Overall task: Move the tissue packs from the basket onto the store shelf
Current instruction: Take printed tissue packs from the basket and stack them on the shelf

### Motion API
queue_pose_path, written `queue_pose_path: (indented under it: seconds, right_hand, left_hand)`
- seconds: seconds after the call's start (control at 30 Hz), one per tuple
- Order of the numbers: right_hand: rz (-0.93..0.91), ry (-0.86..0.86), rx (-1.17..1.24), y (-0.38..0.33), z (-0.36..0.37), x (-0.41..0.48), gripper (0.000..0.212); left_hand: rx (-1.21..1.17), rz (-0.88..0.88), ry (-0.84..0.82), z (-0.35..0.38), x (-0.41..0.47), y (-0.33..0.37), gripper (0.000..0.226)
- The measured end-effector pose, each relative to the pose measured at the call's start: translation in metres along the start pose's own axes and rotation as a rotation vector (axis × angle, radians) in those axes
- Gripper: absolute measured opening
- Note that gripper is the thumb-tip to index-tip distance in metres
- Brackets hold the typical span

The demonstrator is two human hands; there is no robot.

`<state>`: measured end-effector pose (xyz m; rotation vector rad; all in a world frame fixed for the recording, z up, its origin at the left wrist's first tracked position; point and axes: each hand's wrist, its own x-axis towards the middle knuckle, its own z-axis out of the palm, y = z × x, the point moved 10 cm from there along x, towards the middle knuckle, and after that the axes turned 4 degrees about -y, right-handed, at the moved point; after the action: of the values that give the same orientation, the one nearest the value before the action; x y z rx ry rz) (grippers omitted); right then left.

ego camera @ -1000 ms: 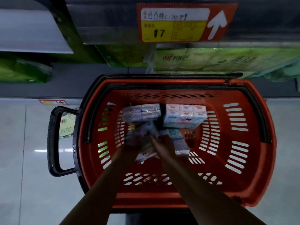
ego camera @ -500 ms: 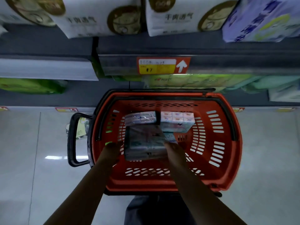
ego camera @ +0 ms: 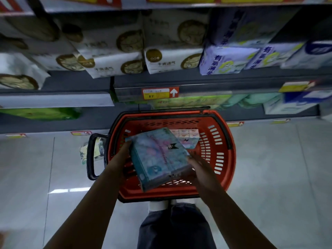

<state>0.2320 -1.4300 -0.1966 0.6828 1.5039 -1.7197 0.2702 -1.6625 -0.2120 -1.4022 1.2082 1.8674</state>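
A pale blue tissue pack (ego camera: pixel 159 159) with a small black cartoon figure is held tilted above the red basket (ego camera: pixel 228 159). My left hand (ego camera: pixel 121 155) grips its left edge and my right hand (ego camera: pixel 199 164) holds its right lower corner. Another tissue pack (ego camera: pixel 186 136) with small white sections lies in the basket's far part, partly hidden behind the held one. The store shelf (ego camera: pixel 80 81) runs across the view beyond the basket, with a red and yellow price tag (ego camera: pixel 159 93) on its front rail.
White packs with gold circles (ego camera: pixel 115 56) and purple-blue packs (ego camera: pixel 228 60) fill the shelf above the rail. Green packs (ego camera: pixel 39 114) lie on the lower shelf. The basket stands on a grey tiled floor (ego camera: pixel 278 168), its black handle (ego camera: pixel 92 157) to the left. My legs are below.
Both hands have lifted the blue tissue pack up out of the basket. The view has tilted upward and drawn back, showing more of the stocked shelves.
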Motion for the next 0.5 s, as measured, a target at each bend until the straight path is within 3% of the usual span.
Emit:
queue_pose_path:
  seconds: [0.07,0.17,0.2,0.3,0.5]
  right_hand:
    - [-0.003,-0.004,-0.025,-0.01,-0.005,-0.015,0.027]
    - [-0.037,0.001,-0.049,-0.031,-0.013,-0.043,0.027]
    - [-0.056,0.01,-0.051,-0.039,-0.016,-0.054,0.027]
    - [-0.109,0.025,-0.039,-0.07,-0.017,-0.085,0.03]
    - [-0.178,0.055,0.179,-0.145,-0.011,-0.151,0.039]
  left_hand:
    - [0.029,-0.011,-0.045,0.002,-0.015,0.007,0.058]
    - [0.051,-0.07,-0.158,0.013,-0.049,0.013,0.091]
    - [0.046,-0.083,-0.179,0.016,-0.06,0.015,0.09]
    - [0.01,-0.047,-0.131,0.024,-0.097,0.027,0.049]
    - [-0.096,0.042,-0.131,0.059,-0.191,0.063,0.022]
